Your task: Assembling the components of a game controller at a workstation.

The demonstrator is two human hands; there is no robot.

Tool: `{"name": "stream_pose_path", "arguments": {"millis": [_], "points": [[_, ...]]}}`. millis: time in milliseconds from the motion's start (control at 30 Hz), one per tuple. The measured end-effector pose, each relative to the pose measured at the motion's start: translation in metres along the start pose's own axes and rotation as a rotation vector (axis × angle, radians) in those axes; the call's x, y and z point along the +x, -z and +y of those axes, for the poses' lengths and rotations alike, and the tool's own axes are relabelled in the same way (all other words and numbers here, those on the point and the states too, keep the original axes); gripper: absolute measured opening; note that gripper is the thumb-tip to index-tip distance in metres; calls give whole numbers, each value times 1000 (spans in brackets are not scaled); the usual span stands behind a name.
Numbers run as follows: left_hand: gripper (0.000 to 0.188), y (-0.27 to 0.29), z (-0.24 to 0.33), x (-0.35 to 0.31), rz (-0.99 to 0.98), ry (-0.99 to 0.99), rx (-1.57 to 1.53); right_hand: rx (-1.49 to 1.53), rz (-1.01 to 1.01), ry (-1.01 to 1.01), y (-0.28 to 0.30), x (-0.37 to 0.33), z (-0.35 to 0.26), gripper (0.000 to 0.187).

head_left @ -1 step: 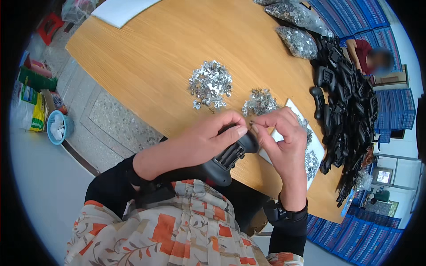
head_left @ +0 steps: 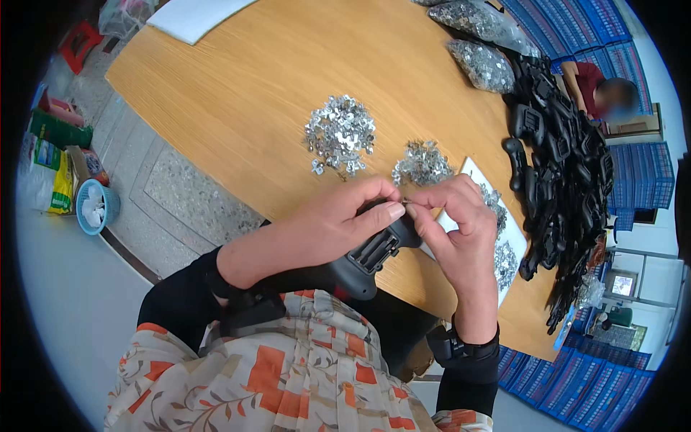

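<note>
My left hand is closed around a black game controller, its open battery compartment facing up. The thumb and bent fingers grip it near its far end. Thumb and forefinger of my right hand pinch a small metal piece at the controller's far edge, beside my left thumb tip. Most of that piece is hidden by the fingertips. Beyond my hands lie a larger pile of small silver metal clips and a smaller pile of metal pieces.
A white board with more metal parts lies right of my right hand. Black controllers are heaped along the table's right side, below bags of metal parts. A person sits beyond. A blue basket stands on the floor at left.
My right fingertips have shifted slightly left with the small metal piece, closer to the controller's edge. My left hand keeps its hold on the controller.
</note>
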State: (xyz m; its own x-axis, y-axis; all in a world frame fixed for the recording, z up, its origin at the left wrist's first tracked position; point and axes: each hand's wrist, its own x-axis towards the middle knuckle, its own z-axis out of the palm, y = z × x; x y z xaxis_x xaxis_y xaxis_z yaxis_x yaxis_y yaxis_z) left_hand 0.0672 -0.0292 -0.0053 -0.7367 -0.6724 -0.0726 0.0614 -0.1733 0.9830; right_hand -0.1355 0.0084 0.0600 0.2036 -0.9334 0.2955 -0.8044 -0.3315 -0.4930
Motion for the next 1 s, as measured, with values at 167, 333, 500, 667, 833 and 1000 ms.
{"name": "stream_pose_path", "arguments": {"millis": [167,333,500,667,833,1000], "points": [[19,-12,-1,13,-75,-72,-133,106,49,-204,11,-18,-8,18],[20,-24,3,17,-78,-59,-81,73,17,-221,19,-33,-6,12],[20,-33,-4,23,-105,-45,-41,417,-24,-522,21,-46,0,8],[22,-35,-20,32,35,-29,110,460,144,-543,-1,-71,14,7],[25,-35,-21,34,80,-56,248,253,173,-422,-19,-76,14,7],[26,-35,-15,33,94,38,222,184,181,-392,-26,-77,13,7]]}}
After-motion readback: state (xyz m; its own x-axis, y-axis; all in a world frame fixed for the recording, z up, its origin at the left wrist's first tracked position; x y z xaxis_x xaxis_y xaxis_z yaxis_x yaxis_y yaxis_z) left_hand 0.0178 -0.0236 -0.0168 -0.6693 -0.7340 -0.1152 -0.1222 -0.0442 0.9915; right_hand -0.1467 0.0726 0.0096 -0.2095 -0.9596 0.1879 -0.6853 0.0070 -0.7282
